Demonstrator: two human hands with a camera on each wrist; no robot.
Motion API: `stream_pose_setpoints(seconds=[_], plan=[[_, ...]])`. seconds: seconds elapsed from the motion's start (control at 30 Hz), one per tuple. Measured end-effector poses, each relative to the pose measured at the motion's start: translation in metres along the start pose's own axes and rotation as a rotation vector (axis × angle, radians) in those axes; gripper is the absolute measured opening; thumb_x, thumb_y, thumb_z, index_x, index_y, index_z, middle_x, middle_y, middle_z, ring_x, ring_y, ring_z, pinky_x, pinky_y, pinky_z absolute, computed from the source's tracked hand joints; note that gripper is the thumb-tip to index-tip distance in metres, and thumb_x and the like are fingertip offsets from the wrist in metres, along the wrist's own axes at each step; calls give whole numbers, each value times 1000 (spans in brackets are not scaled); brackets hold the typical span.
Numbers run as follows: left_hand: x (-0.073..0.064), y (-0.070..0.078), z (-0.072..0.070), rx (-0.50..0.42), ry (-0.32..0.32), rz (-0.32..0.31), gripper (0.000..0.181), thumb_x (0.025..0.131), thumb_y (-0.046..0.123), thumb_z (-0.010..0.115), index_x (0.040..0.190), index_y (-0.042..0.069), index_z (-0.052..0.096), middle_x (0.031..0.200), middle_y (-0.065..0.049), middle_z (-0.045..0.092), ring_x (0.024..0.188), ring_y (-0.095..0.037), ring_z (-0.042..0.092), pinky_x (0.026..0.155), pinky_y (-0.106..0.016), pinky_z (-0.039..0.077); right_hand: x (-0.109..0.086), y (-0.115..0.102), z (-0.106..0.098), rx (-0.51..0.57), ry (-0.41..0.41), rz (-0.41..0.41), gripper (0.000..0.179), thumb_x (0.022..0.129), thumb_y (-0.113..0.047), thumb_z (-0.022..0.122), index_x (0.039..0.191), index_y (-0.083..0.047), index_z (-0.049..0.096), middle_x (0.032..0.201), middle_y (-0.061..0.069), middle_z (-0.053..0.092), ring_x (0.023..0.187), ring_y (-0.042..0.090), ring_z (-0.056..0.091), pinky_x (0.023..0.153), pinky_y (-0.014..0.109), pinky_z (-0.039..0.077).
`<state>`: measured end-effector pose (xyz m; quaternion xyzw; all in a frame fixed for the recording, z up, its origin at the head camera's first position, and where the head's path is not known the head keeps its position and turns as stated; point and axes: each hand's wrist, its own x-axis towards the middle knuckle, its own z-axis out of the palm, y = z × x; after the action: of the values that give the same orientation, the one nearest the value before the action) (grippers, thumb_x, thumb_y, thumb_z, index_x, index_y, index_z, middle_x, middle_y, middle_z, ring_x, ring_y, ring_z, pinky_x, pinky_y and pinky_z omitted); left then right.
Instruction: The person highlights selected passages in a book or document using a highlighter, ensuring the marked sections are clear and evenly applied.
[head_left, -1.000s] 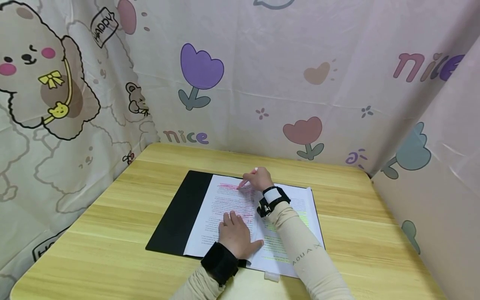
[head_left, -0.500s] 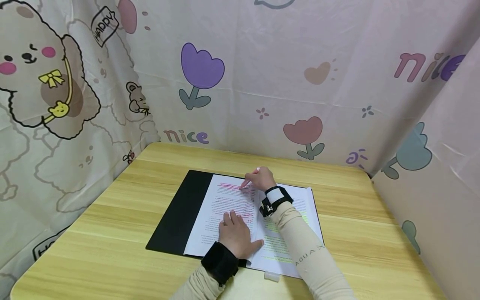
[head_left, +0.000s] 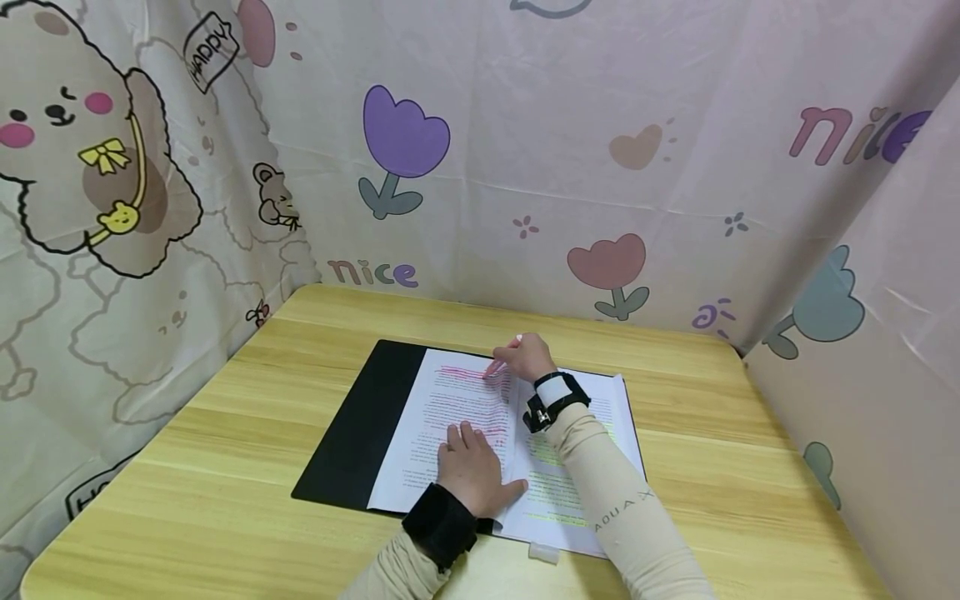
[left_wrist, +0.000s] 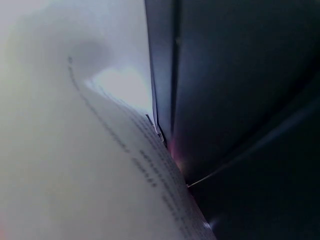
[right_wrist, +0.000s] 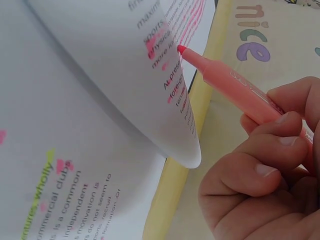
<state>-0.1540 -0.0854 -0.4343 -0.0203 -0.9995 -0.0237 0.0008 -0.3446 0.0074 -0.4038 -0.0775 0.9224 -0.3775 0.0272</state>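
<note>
My right hand grips a pink highlighter, its uncapped tip right at the printed text near the top of the left page. Pink strokes run across several lines there. The left hand lies with fingers spread over the lower part of that page, thumb reaching across the fold. Yellow strokes mark the right page, which my right forearm partly covers. Near the fold the left page bulges up, as the right wrist view shows. The left wrist view holds only blurred paper and dark surfaces.
Both pages lie in a black folder, whose cover shows on the left. A small pale translucent piece sits by the folder's near edge. The wooden table extends around it, with a printed curtain behind and at both sides.
The right hand has slid slightly right along the text line with the highlighter, and the pink stroke under its tip is a little longer. My left hand stays where it was.
</note>
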Motion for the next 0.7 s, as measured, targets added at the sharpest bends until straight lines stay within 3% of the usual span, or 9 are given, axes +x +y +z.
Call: stream_pose_setpoints(seconds=[0.7], plan=[[-3, 0, -4, 4, 10, -2, 102, 82, 78, 63, 137, -8, 61, 139, -31, 52, 130, -46, 48, 100, -52, 46, -1, 3, -5, -45, 22, -5, 27, 91, -23, 73, 78, 1, 73, 69, -1, 56, 68, 16, 49, 58, 27, 37]])
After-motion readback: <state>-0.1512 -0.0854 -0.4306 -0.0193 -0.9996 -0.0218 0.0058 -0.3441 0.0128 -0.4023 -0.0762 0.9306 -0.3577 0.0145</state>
